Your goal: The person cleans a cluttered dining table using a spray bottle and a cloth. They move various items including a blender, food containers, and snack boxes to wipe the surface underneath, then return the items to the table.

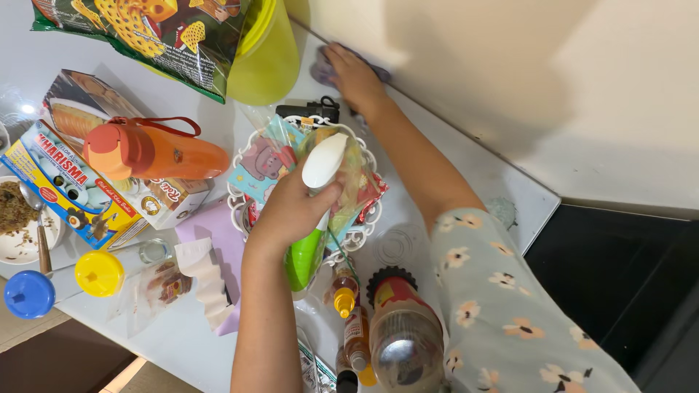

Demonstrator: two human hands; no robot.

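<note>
Cluttered white desk (182,338) against a cream wall. Left hand (291,211), grip closed around a green-and-white spray bottle (314,211), held over a white wire basket (240,196) of packets. Right hand (353,73), grip pressed flat on a purple cloth (320,73) at the desk's wall edge, well beyond the bottle. Left of the bottle grip, an orange flask (153,151) lying across cardboard boxes (73,175).

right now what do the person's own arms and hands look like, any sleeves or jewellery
The left hand and its forearm are bare, with no sleeve, watch or ring in view. The right hand and forearm are bare too; from about the elbow up that arm wears a loose pale grey-green sleeve printed with small white and peach flowers. No gloves show on either hand.
</note>
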